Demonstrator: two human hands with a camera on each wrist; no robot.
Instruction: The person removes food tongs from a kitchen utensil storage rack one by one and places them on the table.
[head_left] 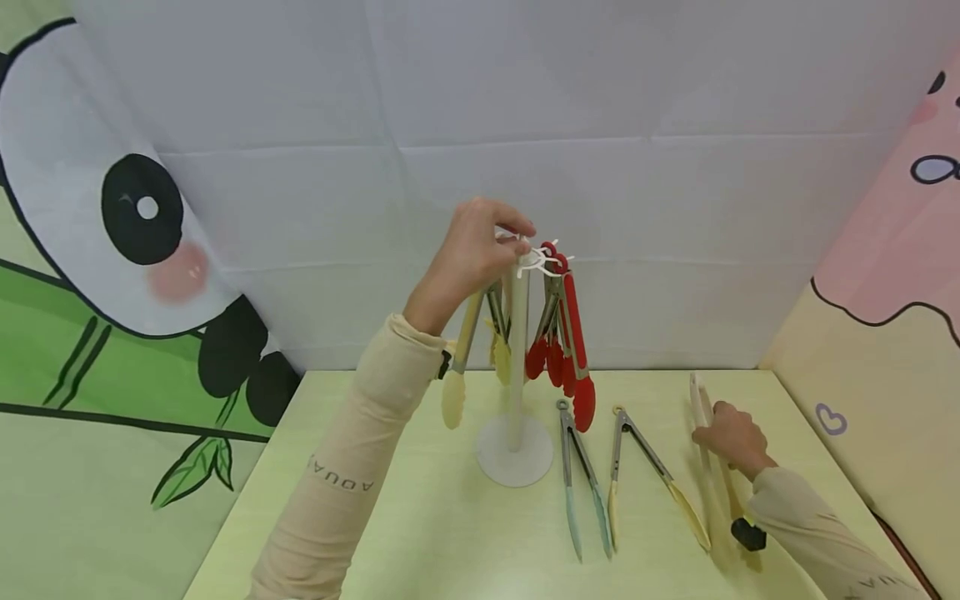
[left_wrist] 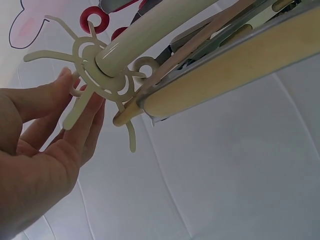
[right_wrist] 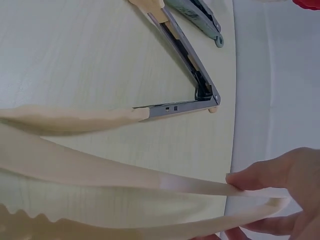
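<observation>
My left hand [head_left: 476, 246] pinches the top hook ring [left_wrist: 82, 65] of a white stand [head_left: 517, 358] with a round base. Red tongs [head_left: 576, 329] hang from hooks on the stand's right side. On its left, pale yellow tongs [head_left: 467, 342] hang, partly hidden by the hand and wrist. Over at the table's right side, my right hand [head_left: 735, 437] grips cream one-piece tongs [right_wrist: 195, 185] near their bent end, thumb on one arm and fingers at the other. The tips of these tongs run out of the right wrist view.
Between stand and right hand lie blue-tipped tongs [head_left: 567, 475] and yellow-tipped tongs [head_left: 652, 456], both spread on the pale table [head_left: 420, 517]. A white cloth [head_left: 525, 183] hangs behind the table's back edge. Cartoon-printed panels [head_left: 885, 400] stand at both sides.
</observation>
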